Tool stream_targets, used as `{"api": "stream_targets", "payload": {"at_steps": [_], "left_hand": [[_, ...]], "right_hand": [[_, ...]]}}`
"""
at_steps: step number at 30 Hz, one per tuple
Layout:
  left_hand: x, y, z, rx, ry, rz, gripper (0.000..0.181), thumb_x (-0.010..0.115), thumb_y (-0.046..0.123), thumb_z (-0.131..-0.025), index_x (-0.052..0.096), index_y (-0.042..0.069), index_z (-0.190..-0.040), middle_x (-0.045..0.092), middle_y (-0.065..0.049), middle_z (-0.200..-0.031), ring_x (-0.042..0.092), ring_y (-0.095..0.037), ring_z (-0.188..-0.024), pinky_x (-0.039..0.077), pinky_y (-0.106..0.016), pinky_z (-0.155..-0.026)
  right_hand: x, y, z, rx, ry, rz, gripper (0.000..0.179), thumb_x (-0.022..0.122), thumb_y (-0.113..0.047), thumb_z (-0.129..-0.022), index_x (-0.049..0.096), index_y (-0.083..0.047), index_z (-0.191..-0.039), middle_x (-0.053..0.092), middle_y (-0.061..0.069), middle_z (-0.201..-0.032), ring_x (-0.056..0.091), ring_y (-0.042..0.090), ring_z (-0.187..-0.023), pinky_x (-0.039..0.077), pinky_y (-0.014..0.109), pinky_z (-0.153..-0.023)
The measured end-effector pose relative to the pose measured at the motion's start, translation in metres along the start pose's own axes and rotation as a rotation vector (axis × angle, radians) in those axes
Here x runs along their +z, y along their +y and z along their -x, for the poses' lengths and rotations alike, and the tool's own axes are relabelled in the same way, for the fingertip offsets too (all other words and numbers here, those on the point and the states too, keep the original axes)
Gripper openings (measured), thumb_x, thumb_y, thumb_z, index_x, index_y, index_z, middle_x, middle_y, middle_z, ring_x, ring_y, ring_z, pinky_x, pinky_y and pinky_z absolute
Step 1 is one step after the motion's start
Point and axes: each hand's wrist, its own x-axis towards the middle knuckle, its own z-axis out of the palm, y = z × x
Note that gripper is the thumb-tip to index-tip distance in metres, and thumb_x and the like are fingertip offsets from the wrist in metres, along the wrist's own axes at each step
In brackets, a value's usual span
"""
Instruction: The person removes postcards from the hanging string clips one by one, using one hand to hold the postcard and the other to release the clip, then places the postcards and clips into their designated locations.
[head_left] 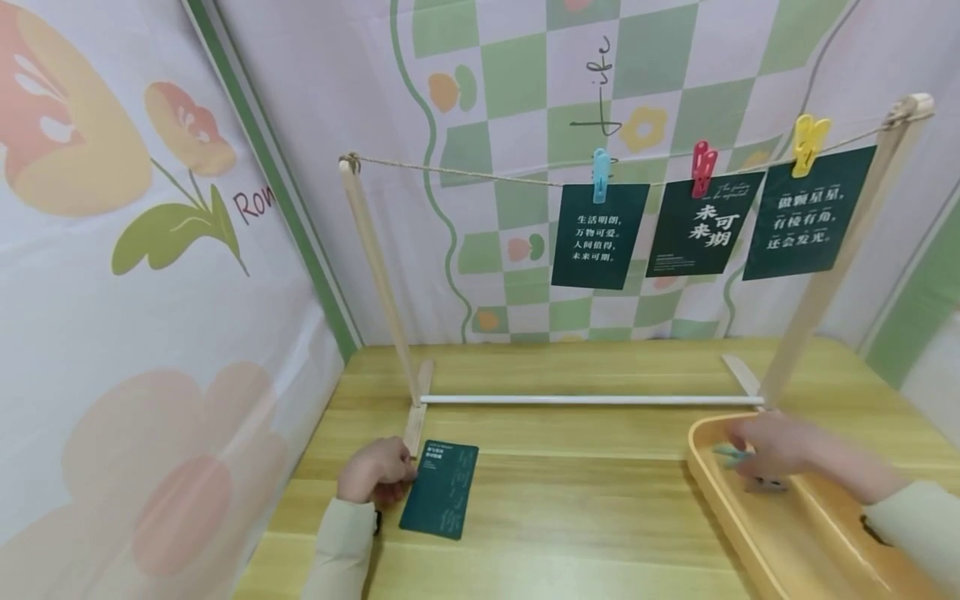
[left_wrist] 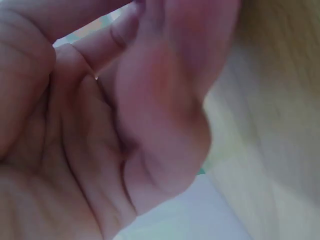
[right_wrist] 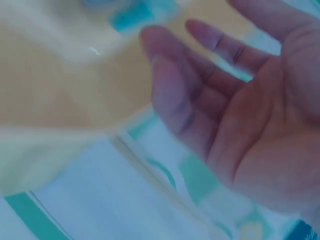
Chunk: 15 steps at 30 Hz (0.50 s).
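Three dark green cards [head_left: 705,229] hang from the twine [head_left: 465,173] between the left post [head_left: 381,275] and right post [head_left: 813,321]: light blue clip [head_left: 601,175] on the left one, red clip [head_left: 703,169] on the middle, yellow clip [head_left: 810,146] on the right. Loose card [head_left: 441,490] lies flat on the counter [head_left: 570,517], near the left post's foot, in front of the white rod [head_left: 592,401]. Left hand [head_left: 377,471] is at that card's left edge, fingers bent; can't tell whether it pinches the card or just touches it. Right hand [head_left: 772,446] is inside the yellow tray [head_left: 787,542], fingers loosely curved, thumb side blurred, nothing visibly gripped. Teal clip [head_left: 726,454] is right by its fingertips, gray clip [head_left: 767,484] just below the hand, both in the tray.
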Motion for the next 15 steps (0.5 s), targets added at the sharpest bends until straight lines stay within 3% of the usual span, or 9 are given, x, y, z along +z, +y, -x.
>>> {"api": "stream_targets", "payload": {"at_steps": [4, 9, 15], "left_hand": [[-0.004, 0.006, 0.001, 0.035, 0.018, -0.021, 0.023, 0.061, 0.014, -0.094, 0.06, 0.008, -0.072, 0.059, -0.004, -0.058, 0.054, -0.016, -0.05, 0.044, -0.026, -0.046], [-0.019, 0.017, 0.001, 0.188, 0.021, 0.04, 0.028, 0.054, 0.02, -0.1, 0.062, 0.003, -0.078, 0.058, -0.004, -0.061, 0.052, -0.016, -0.052, 0.04, -0.027, -0.045], [-0.04, 0.036, -0.002, 0.4, 0.058, 0.151, 0.029, 0.049, 0.027, -0.103, 0.064, 0.006, -0.09, 0.066, -0.009, -0.076, 0.063, -0.018, -0.064, 0.052, -0.032, -0.056]], "right_hand": [[-0.036, -0.006, -0.003, -0.111, 0.029, -0.137, 0.019, 0.069, -0.013, -0.089, 0.051, -0.014, -0.083, 0.045, -0.013, -0.064, 0.036, -0.008, -0.054, 0.035, 0.018, -0.046], [-0.09, -0.028, -0.004, 0.025, -0.022, -0.145, 0.011, 0.059, -0.025, -0.098, 0.058, -0.015, -0.093, 0.059, -0.009, -0.077, 0.051, -0.003, -0.064, 0.045, 0.022, -0.054], [-0.135, -0.049, -0.008, 0.079, 0.163, -0.056, 0.011, 0.061, -0.025, -0.097, 0.065, -0.015, -0.101, 0.065, -0.008, -0.084, 0.056, -0.002, -0.066, 0.049, 0.024, -0.06]]}}
